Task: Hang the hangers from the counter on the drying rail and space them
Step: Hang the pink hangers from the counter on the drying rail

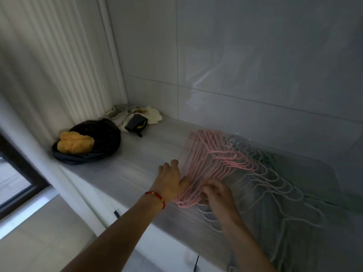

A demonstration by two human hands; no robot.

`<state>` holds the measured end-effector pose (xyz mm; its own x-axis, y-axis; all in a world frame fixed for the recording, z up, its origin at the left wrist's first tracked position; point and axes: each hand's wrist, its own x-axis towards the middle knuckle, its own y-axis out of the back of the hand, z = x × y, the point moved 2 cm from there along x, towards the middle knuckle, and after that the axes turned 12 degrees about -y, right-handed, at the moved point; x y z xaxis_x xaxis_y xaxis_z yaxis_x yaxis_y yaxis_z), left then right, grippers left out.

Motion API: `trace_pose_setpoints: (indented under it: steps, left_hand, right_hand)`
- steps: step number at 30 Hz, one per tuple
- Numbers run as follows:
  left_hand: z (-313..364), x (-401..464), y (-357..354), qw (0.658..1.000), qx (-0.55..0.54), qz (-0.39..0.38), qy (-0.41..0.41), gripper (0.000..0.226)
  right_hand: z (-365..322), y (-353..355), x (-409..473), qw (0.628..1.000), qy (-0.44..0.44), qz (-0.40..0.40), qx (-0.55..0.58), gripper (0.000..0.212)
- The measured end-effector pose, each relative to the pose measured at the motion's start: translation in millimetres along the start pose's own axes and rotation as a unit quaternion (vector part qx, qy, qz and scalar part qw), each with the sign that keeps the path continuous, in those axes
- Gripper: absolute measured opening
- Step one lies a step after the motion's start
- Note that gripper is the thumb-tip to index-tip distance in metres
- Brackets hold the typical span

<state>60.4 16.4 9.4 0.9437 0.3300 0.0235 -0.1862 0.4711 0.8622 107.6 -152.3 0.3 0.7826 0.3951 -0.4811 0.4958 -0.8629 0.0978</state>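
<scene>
A fanned stack of pink wire hangers (pixel 212 158) lies on the pale counter (pixel 137 165), with several white and greenish hangers (pixel 275 185) spread out to its right. My left hand (pixel 170 181) rests on the left side of the pink stack, thumb against the wires and fingers spread on the counter. My right hand (pixel 218 195) has its fingers curled round the near ends of the pink hangers. No drying rail is in view.
A black bag (pixel 98 136) holding an orange cloth (pixel 75 142) sits at the counter's far left. Crumpled pale cloths with a dark pouch (pixel 135 117) lie in the back corner. Tiled wall behind, ribbed white curtain at left, floor below left.
</scene>
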Motion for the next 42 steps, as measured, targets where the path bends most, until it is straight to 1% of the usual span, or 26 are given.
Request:
trace_pose_setpoints:
  steps: [3, 6, 7, 8, 10, 12, 15, 17, 18, 20, 21, 23, 25, 27, 29, 32, 37, 39, 42]
  left_hand:
    - [8, -44, 10, 0.997, -0.054, 0.062, 0.000, 0.055]
    - [20, -114, 18, 0.978, -0.156, 0.137, 0.026, 0.040]
    - [26, -140, 21, 0.967, -0.191, 0.165, 0.036, 0.033]
    - [32, -168, 24, 0.955, -0.220, 0.195, 0.045, 0.027]
    - [40, -226, 26, 0.929, -0.265, 0.249, 0.072, 0.016]
    - [43, -287, 23, 0.898, -0.307, 0.296, 0.105, 0.011]
    - [52, -384, 10, 0.860, -0.330, 0.354, 0.164, 0.008]
    - [64, -445, -1, 0.839, -0.323, 0.390, 0.199, 0.011]
    - [71, -477, -7, 0.828, -0.316, 0.409, 0.216, 0.013]
    - [85, -538, -18, 0.804, -0.297, 0.448, 0.254, 0.012]
    - [94, -569, -24, 0.792, -0.288, 0.464, 0.274, 0.011]
    - [116, -627, -34, 0.766, -0.273, 0.491, 0.313, 0.015]
    - [141, -682, -46, 0.727, -0.266, 0.529, 0.347, 0.021]
    - [166, -738, -60, 0.681, -0.269, 0.566, 0.379, 0.023]
    - [189, -798, -74, 0.646, -0.270, 0.591, 0.401, 0.021]
    - [227, -895, -93, 0.596, -0.271, 0.636, 0.409, 0.021]
    - [286, -1057, -115, 0.525, -0.253, 0.681, 0.443, 0.035]
    - [304, -1122, -115, 0.493, -0.238, 0.708, 0.447, 0.038]
    - [322, -1204, -111, 0.450, -0.207, 0.754, 0.432, 0.038]
  right_hand:
    - [-1, -9, -15, 0.999, 0.027, -0.044, -0.010, 0.016]
    - [6, -35, -39, 0.990, 0.034, -0.133, -0.004, 0.017]
    - [12, -46, -49, 0.986, 0.029, -0.165, -0.011, 0.022]
    - [19, -57, -63, 0.977, 0.028, -0.213, -0.019, 0.027]
    - [35, -82, -98, 0.941, 0.029, -0.337, -0.024, 0.035]
    - [56, -102, -136, 0.902, 0.009, -0.431, -0.011, 0.044]
    - [96, -130, -204, 0.850, -0.047, -0.525, -0.024, 0.068]
    - [125, -145, -253, 0.818, -0.050, -0.569, -0.070, 0.084]
    - [138, -150, -279, 0.803, -0.037, -0.588, -0.095, 0.088]
    - [164, -158, -329, 0.777, -0.012, -0.615, -0.132, 0.089]
    - [177, -161, -354, 0.765, -0.006, -0.627, -0.146, 0.084]
    - [204, -163, -401, 0.737, -0.003, -0.653, -0.172, 0.067]
    - [233, -165, -445, 0.710, -0.008, -0.675, -0.200, 0.059]
    - [264, -165, -494, 0.690, -0.020, -0.685, -0.235, 0.066]
    - [295, -162, -549, 0.672, -0.038, -0.690, -0.268, 0.073]
    - [348, -156, -636, 0.639, -0.054, -0.704, -0.305, 0.061]
    - [426, -140, -774, 0.604, -0.093, -0.709, -0.353, 0.036]
    - [446, -141, -827, 0.595, -0.081, -0.712, -0.364, 0.029]
    - [463, -152, -888, 0.580, -0.050, -0.731, -0.357, 0.025]
